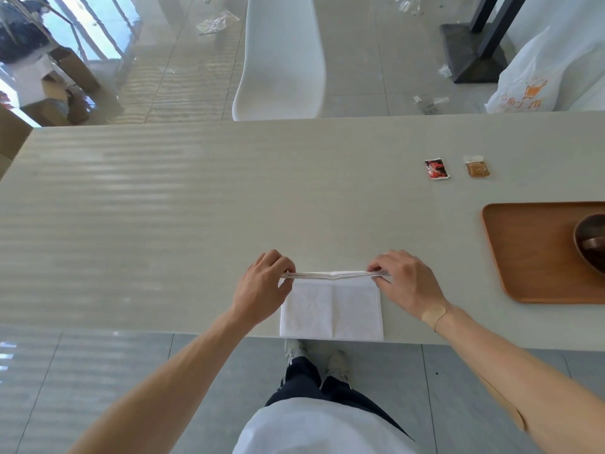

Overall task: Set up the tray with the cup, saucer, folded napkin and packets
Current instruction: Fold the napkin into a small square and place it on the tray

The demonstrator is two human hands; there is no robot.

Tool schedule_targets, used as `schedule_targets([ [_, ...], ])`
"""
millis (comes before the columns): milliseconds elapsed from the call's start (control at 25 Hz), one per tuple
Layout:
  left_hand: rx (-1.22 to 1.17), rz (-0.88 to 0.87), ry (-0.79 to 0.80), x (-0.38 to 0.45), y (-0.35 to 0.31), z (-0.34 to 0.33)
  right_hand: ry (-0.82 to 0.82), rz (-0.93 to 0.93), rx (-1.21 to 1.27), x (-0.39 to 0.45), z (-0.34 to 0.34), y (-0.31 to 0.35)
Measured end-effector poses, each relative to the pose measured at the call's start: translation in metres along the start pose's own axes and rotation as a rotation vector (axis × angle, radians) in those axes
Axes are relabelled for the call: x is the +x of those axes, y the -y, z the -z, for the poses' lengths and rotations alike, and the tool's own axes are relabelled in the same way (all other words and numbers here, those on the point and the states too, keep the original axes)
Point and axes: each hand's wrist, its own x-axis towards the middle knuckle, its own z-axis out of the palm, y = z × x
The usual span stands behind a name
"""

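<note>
Pale worktop (196, 198) spans the whole view, near edge running just under the napkin. White chair (281, 57) sits pushed in on the far side, white printed bag (537, 77) on the floor at far right. Wooden tray (530, 253) on the right of the worktop, cut by the frame edge; a dark brown cup (591, 244) sits on it, only partly visible, can't tell if a saucer is under it. White napkin (330, 309) lies centre, flush with the near worktop edge, its far portion lifted off the surface so the layered edge shows as a thin strip. Left hand (262, 286) pinches the left end of that raised edge, fingers closed on it; right hand (406, 283) does the same at the right end, with an adhesive plaster (433, 314) at its wrist. Two packets lie side by side beyond the tray, apart from it: red-black packet (437, 169), brown packet (477, 167).
</note>
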Motion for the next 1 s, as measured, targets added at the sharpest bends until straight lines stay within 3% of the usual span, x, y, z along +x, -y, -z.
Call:
schedule_targets([
  [440, 0.102, 0.001, 0.108, -0.062, 0.0, -0.017, 0.06, 0.187, -0.056, -0.07, -0.037, 0.008],
  [1000, 0.227, 0.023, 0.366, -0.077, 0.011, -0.041, 0.191, 0.191, -0.153, -0.075, -0.054, 0.002],
])
